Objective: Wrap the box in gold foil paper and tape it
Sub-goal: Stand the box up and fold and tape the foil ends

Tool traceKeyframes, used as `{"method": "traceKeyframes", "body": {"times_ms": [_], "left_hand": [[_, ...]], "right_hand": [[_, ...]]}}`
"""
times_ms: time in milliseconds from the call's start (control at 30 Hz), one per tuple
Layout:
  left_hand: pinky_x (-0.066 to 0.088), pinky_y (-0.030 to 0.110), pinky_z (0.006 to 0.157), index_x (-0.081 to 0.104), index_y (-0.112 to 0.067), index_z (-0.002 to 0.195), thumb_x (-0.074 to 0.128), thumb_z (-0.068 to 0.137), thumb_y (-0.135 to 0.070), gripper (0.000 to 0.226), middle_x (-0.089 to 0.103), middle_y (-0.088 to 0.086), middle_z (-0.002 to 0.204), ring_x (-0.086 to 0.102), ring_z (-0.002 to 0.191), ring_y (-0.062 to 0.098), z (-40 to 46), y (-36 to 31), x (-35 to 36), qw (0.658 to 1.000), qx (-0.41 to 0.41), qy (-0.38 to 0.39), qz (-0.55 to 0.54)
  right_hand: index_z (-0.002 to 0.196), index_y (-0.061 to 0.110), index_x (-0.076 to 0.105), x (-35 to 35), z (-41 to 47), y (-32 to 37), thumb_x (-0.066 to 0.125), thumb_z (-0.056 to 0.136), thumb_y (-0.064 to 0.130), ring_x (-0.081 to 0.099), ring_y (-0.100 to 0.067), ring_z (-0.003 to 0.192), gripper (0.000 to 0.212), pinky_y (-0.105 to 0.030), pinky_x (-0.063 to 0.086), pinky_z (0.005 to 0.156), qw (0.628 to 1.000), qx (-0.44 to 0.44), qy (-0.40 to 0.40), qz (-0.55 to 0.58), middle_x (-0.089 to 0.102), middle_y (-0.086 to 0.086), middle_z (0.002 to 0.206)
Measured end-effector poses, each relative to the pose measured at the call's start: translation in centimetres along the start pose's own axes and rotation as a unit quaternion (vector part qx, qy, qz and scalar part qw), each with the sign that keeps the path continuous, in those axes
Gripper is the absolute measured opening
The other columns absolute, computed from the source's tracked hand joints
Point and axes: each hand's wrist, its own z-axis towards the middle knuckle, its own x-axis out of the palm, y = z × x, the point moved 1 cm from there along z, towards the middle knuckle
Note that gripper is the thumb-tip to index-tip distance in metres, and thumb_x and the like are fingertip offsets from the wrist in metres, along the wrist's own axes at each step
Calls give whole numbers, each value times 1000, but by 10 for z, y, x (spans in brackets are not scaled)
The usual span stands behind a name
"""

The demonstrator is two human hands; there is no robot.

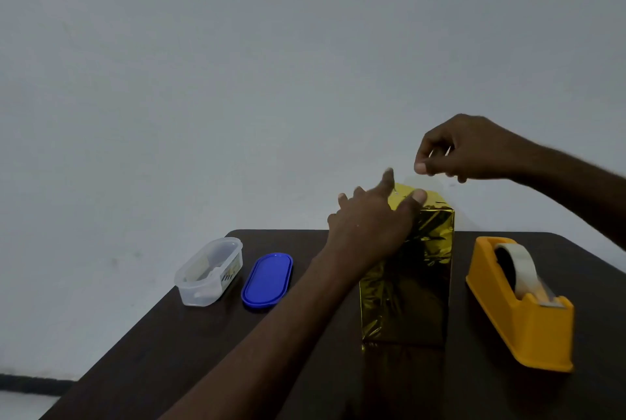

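The box point(416, 277) stands upright in the middle of the dark table, covered in crinkled gold foil paper. My left hand point(369, 230) rests against its top left edge with fingers stretched out, and the thumb presses the folded foil on top. My right hand point(474, 152) hovers just above the box's top; thumb and forefinger pinch a short, faintly visible strip of clear tape point(437, 181) that hangs over the foil. An orange tape dispenser point(528, 321) with a roll of clear tape point(521, 263) sits to the right of the box.
A clear plastic container point(210, 270) and its blue oval lid point(267, 279) lie at the table's point(169, 345) back left. A plain wall rises right behind the table. The table's left edge runs diagonally, with floor below it.
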Motion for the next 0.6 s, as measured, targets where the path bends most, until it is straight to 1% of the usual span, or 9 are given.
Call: {"method": "traceKeyframes", "body": {"times_ms": [67,133,233,300,333,367,400,500,600], "left_hand": [[30,48,113,26,-32,152,41,97,-54,61,38,4,153,34,142,27,6,3,-7,997,3,-62,-52],[35,42,111,41,-25,147,48,97,-45,54,47,2,147,45,134,22,16,9,-16,993,-15,-97,-68],[43,44,105,55,-12,135,62,91,-38,52,54,7,140,52,124,22,39,21,-23,991,-57,-57,-110],[56,37,83,62,3,118,70,87,-34,49,63,20,113,61,96,20,52,28,-24,984,-73,-7,-162],[55,28,68,62,9,110,72,86,-31,48,62,22,100,60,83,18,55,29,-26,979,-79,11,-185],[53,21,59,63,11,107,74,85,-27,45,62,20,95,60,77,17,58,30,-27,976,-84,19,-201],[52,17,57,65,9,106,76,83,-25,42,65,18,95,62,77,16,59,31,-28,972,-90,24,-217],[51,26,71,70,0,104,79,79,-23,35,69,17,98,62,82,19,60,35,-30,960,-100,41,-259],[51,29,74,67,6,108,78,80,-19,39,67,17,95,60,81,21,57,36,-31,954,-96,48,-279]], "right_hand": [[85,28,72,6,-22,13,74,84,34,69,-14,64,6,-27,55,59,999,-26,10,17,71,8,76],[87,34,71,15,-38,20,73,83,34,68,-8,70,4,-28,53,65,999,-39,17,-2,70,12,81],[94,38,70,28,-50,21,71,86,34,62,-5,78,9,-27,43,67,997,-50,-5,-52,68,16,88],[100,35,70,34,-53,21,68,89,32,59,-7,80,11,-27,40,67,996,-55,-24,-66,65,14,94],[102,34,70,36,-55,21,67,90,30,58,-9,82,13,-28,40,68,995,-58,-29,-71,64,12,97],[105,32,70,38,-56,21,66,91,27,58,-11,84,15,-28,39,70,995,-61,-31,-76,63,10,100],[107,31,69,40,-56,21,65,92,24,57,-12,88,17,-28,39,72,994,-65,-31,-81,63,8,102],[111,30,68,40,-59,20,62,92,14,54,-11,95,25,-18,35,69,994,-70,-25,-83,64,12,105],[108,34,69,40,-62,18,60,88,3,47,-8,92,38,-9,25,66,992,-59,-53,-96,48,28,85]]}}
